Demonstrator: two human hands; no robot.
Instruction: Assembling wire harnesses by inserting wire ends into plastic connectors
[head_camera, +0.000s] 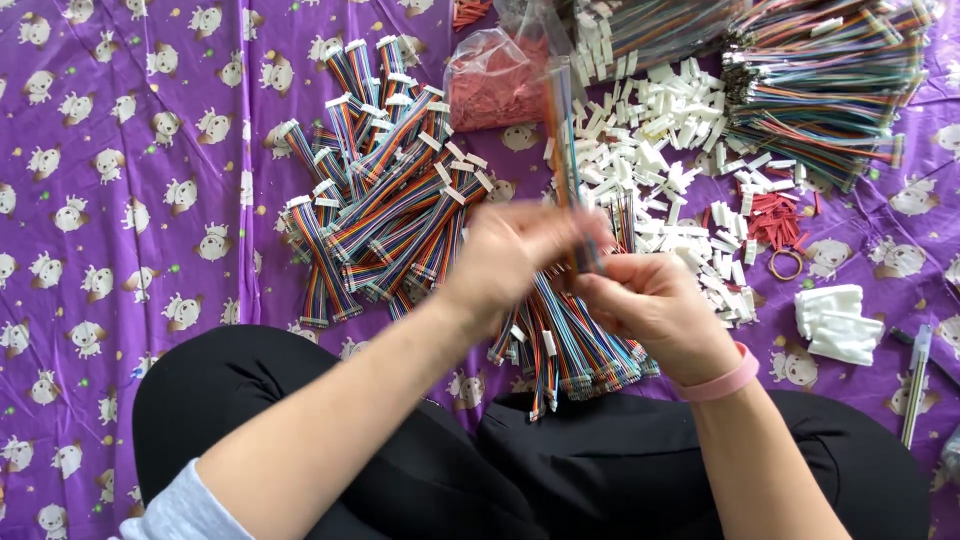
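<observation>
Gripping one multicoloured ribbon cable (566, 150) upright (blurred), left hand (515, 250) and right hand (655, 305) both closed on it.

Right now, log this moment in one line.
left hand: holds ribbon cable | right hand: grips cable's lower end | white connectors behind

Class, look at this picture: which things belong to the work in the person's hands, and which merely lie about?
In hand:
left hand
right hand
rainbow ribbon cable
white connector pile
finished cable pile

Lying about:
rubber band
folded white cloths
pink bag
</observation>
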